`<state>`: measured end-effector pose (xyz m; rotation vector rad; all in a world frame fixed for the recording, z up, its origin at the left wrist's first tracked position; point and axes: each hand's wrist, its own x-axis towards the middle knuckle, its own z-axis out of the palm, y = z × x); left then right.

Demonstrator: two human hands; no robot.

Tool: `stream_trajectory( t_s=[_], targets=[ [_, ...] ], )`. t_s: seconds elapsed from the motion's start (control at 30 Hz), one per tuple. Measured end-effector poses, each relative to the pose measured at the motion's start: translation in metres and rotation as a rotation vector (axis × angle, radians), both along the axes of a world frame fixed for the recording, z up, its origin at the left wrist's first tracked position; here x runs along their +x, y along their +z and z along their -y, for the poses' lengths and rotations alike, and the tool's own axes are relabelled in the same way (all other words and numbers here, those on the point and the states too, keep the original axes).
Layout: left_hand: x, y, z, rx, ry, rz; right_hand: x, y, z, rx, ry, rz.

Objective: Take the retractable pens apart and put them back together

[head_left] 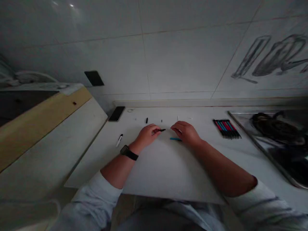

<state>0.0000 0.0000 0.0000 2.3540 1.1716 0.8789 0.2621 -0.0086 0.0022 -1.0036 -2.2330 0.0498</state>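
My left hand (147, 134), with a dark watch (129, 152) on its wrist, pinches a small black pen part (163, 130) that points right. Just across from it, my right hand (187, 131) has its fingers pinched together; something thin and pale may be at the fingertips, too faint to name. A blue pen barrel (175, 139) lies on the white counter (168, 170) beneath the right hand, partly covered by it. Behind the hands lie a short black piece (146, 120), a tiny dark piece (161, 121) and a thin white stick (178, 118).
A row of several red, blue and black pens (226, 129) lies at the right, beside a metal sink (261, 146) with dark items in it. To the left are a white-and-black marker (119, 140) and a phone (116, 114). A tiled wall (180, 64) closes off the back.
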Motion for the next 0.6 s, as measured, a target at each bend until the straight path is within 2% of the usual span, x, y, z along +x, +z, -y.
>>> stream_trajectory(
  t_s=[0.13, 0.4, 0.6],
  targets=[
    [0.000, -0.005, -0.001, 0.012, -0.024, 0.002, -0.003, -0.001, 0.002, -0.005, 0.030, 0.026],
    [0.003, -0.001, 0.001, 0.000, -0.057, -0.006, -0.010, 0.000, 0.004, -0.054, 0.073, 0.061],
    [0.006, -0.005, 0.001, 0.009, -0.096, 0.022, -0.018, -0.001, 0.009, -0.072, 0.117, 0.055]
  ],
)
